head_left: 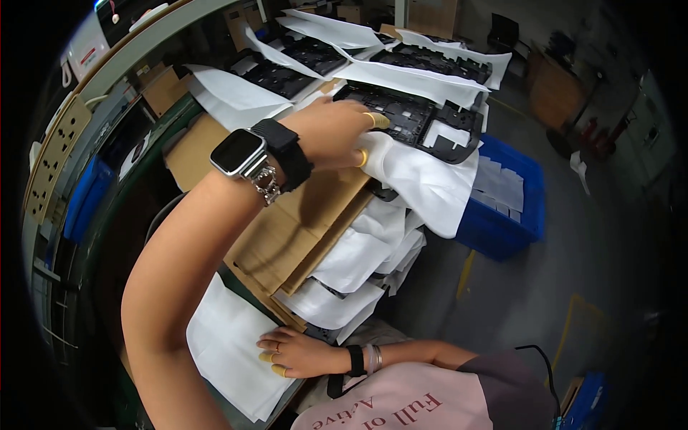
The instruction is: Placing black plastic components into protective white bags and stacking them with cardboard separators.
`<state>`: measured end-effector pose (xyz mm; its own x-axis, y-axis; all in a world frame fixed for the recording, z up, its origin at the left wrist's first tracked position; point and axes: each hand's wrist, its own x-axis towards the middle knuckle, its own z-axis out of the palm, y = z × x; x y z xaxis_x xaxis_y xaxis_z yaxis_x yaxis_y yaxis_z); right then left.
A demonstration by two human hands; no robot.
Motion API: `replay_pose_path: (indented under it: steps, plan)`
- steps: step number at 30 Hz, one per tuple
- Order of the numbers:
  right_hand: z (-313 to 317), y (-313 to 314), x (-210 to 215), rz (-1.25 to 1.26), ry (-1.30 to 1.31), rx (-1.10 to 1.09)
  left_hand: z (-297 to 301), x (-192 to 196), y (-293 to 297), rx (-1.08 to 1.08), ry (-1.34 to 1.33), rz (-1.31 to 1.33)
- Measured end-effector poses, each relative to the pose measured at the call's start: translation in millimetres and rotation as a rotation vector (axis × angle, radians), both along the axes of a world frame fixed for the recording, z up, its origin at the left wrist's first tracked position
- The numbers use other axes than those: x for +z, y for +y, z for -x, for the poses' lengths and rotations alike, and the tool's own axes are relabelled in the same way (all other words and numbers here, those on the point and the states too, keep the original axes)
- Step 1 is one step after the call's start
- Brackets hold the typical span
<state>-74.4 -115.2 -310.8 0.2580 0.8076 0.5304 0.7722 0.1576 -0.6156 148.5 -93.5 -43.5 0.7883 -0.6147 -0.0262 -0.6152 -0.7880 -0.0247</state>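
Note:
My left hand (342, 130), with yellow finger cots, reaches across to a black moulded plastic frame (401, 115). Its fingers lie over the near left edge of the frame, the thumb lower beside a white sheet (423, 175) that hangs from under it. Part of the grip is hidden by the hand itself. Low in the view, my right hand (304, 352) rests with fingers spread on a stack of white sheets (233, 351); it also wears yellow finger cots.
Brown cardboard (287, 222) lies beside layered white sheets and black parts (351, 251). More black frames (287, 68) with white sheets stand at the back. A blue bin (512, 222) holding white pieces is on the floor to the right. A socket strip (57, 154) runs along the left.

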Motion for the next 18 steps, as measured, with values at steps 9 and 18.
replay_pose_path:
  steps: [9,18]
  plan:
    - [-0.9,-8.7,4.5,0.035,-0.04,0.001,12.3,-11.9,-1.1,0.01,-0.128,0.048]
    - [-0.5,-4.9,6.2,-0.012,-0.001,0.004,51.9,-15.7,31.3,0.154,0.103,0.178]
